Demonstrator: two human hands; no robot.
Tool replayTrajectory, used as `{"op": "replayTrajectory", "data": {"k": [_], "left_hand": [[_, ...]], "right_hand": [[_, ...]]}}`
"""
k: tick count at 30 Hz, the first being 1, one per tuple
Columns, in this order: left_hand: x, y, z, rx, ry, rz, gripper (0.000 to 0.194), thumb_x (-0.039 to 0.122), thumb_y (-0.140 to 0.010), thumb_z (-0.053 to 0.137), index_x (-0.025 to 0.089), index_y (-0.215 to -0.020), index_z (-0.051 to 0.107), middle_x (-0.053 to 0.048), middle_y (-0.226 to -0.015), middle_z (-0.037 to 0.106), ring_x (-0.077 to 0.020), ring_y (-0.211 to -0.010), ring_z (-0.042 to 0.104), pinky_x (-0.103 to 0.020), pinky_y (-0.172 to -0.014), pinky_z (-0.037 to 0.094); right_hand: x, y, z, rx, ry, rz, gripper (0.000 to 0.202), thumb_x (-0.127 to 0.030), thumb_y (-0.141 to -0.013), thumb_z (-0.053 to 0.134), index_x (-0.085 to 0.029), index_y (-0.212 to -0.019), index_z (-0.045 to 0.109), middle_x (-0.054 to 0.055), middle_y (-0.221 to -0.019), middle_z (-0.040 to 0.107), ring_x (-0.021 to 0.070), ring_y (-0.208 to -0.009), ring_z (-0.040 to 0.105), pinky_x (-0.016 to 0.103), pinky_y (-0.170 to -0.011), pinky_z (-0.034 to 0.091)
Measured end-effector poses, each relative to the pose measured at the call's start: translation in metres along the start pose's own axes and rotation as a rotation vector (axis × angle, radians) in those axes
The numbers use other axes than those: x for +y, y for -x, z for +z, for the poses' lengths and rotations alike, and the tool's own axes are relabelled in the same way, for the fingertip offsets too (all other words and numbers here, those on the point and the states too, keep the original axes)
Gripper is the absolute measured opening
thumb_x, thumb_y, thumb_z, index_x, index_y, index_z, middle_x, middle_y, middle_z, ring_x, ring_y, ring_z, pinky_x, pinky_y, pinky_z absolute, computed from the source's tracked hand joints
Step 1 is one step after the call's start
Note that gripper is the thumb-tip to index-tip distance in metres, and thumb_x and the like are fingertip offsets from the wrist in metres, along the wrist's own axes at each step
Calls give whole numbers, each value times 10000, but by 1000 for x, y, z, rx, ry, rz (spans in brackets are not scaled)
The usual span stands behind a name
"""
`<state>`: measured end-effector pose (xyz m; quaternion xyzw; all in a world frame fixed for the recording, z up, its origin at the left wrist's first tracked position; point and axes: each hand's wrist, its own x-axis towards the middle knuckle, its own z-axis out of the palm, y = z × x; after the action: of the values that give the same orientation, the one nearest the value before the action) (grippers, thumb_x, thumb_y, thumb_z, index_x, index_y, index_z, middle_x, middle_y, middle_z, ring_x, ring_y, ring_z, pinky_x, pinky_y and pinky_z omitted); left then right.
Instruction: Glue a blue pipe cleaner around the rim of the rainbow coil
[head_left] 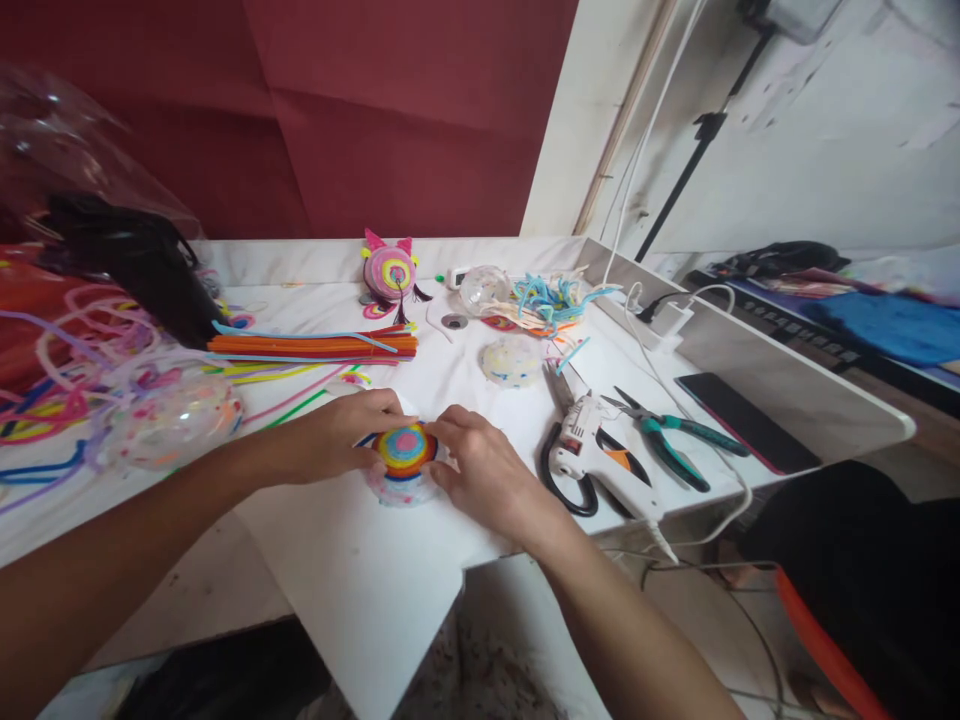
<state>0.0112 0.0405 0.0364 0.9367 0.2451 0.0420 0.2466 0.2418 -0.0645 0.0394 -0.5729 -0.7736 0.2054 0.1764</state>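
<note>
Before me a round coil of pipe cleaners (406,449), with pink, blue, yellow, orange and dark blue rings, sits on top of a clear plastic dome (401,492) spotted with color. My left hand (337,435) grips the coil's left edge between thumb and fingers. On the opposite side, my right hand (480,460) pinches its right edge with bent fingers. Beneath the dome lies a white sheet (360,580) that overhangs the table's front edge. The dome's sides are partly hidden by my fingers.
To the right lie a white glue gun (600,450), black-handled scissors (574,490), green-handled pliers (671,445) and a dark phone (750,420). Bundled pipe cleaners (311,346) lie at left. A pink coiled figure (390,268) and another clear dome (513,361) stand farther back.
</note>
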Motion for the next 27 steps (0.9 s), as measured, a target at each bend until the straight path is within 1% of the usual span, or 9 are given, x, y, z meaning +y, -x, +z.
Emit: {"op": "replayTrajectory", "data": {"k": [3,5,7,10,12,17,23,25,27], "left_hand": [[-4,-1,-8,-46,56,81,235,337,-1032,689,306,-1236,803,-30,-1180,727,-245,-1093,698,-311,-963,506],[-7,2,-11,-54,90,121,260,338,-1044,701,322,-1284,800,-34,-1197,750,-245,-1091,708,-321,-975,519],[-11,6,-11,-38,100,132,339,351,-1049,718,332,-1383,771,-43,-1230,770,-256,-1110,714,-341,-997,529],[-16,11,-9,-3,92,115,441,376,-1057,724,332,-1496,712,-52,-1268,789,-268,-1147,720,-361,-1017,538],[-17,12,-6,2,96,114,423,400,-1063,721,332,-1480,721,-50,-1271,799,-269,-1161,725,-363,-1024,538],[-14,11,-2,32,119,93,344,432,-1048,716,318,-1368,766,-45,-1243,802,-268,-1151,739,-358,-1010,534],[-3,16,0,28,86,-30,347,256,-955,678,292,-1286,779,-40,-1180,794,-272,-1117,739,-356,-977,529],[0,17,1,37,80,-44,362,216,-933,663,291,-1266,785,-37,-1171,791,-270,-1108,740,-357,-973,529],[3,18,3,58,81,-35,357,208,-936,662,293,-1259,788,-40,-1180,794,-271,-1114,744,-362,-980,534]], "right_hand": [[-14,11,14,45,-20,71,312,-90,-978,795,-78,-1289,815,196,-1249,755,358,-1200,756,489,-1054,630],[-19,17,23,94,-36,90,297,-126,-983,804,-77,-1276,812,206,-1243,749,376,-1191,751,523,-1035,645],[-19,22,31,144,-64,77,296,-144,-978,814,-92,-1270,809,202,-1240,748,376,-1169,748,536,-1013,655],[-6,25,38,192,-173,24,463,-135,-959,829,-111,-1415,754,174,-1232,755,332,-1099,753,515,-996,662],[7,26,40,218,-265,-16,538,-128,-972,810,-109,-1499,704,158,-1224,760,288,-1035,756,479,-982,664],[27,22,46,275,-385,-107,369,-141,-1031,735,-138,-1398,770,119,-1158,750,230,-946,751,394,-903,652],[33,16,53,308,-409,-127,255,-200,-1032,772,-197,-1278,841,75,-1067,725,209,-859,734,359,-825,638],[34,15,55,321,-406,-126,265,-238,-1030,796,-194,-1286,843,89,-1076,737,228,-899,750,371,-838,647],[36,17,56,338,-406,-128,313,-281,-1027,815,-173,-1321,825,131,-1157,767,269,-1017,775,411,-917,664]]}}
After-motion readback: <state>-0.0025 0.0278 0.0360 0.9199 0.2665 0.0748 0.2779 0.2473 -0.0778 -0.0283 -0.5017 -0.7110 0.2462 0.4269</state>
